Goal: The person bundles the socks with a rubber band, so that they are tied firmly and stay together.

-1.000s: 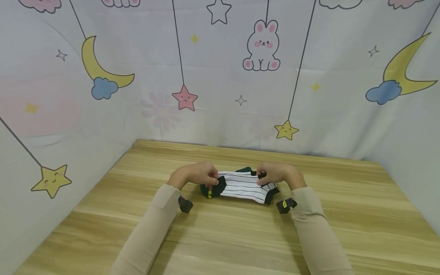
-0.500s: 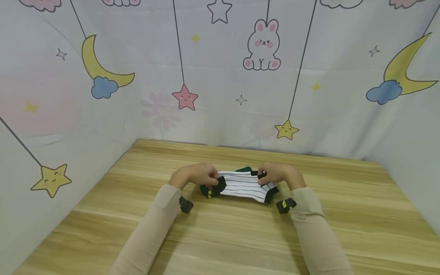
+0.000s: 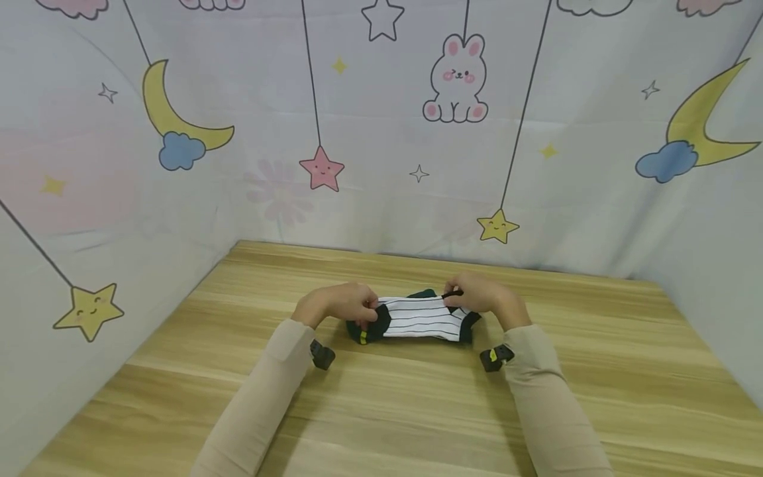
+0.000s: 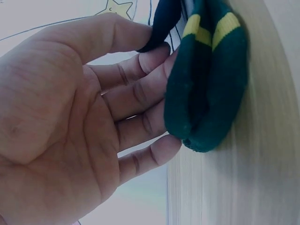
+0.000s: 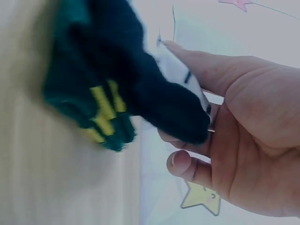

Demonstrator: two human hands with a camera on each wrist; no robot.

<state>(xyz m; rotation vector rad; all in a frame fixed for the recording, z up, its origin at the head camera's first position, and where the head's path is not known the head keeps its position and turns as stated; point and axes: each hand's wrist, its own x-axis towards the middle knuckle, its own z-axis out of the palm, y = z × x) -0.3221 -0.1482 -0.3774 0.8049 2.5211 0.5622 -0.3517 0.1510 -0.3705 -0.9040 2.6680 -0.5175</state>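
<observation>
A white sock [image 3: 422, 320] with thin dark stripes and black ends stretches between both hands in the head view. At its left end, my left hand [image 3: 342, 301] pinches the black part between thumb and fingers. My right hand [image 3: 478, 293] pinches the sock's other end, near the black trim. Beneath it lies dark green sock fabric [image 3: 423, 293], mostly covered. The left wrist view shows a green sock end [image 4: 211, 89] with yellow bands beside the fingertips. Green fabric with yellow bands [image 5: 107, 110] also hangs below the striped sock in the right wrist view, blurred.
The socks are over a wooden table [image 3: 387, 411]. A white cloth backdrop [image 3: 381, 119] printed with moons, stars and a rabbit stands behind and at both sides. Small black cameras [image 3: 322, 356] sit on the wrists.
My right hand has moved slightly away from me, and the striped sock's right end has shifted with it and now lies straighter. The left hand keeps its grip in place.
</observation>
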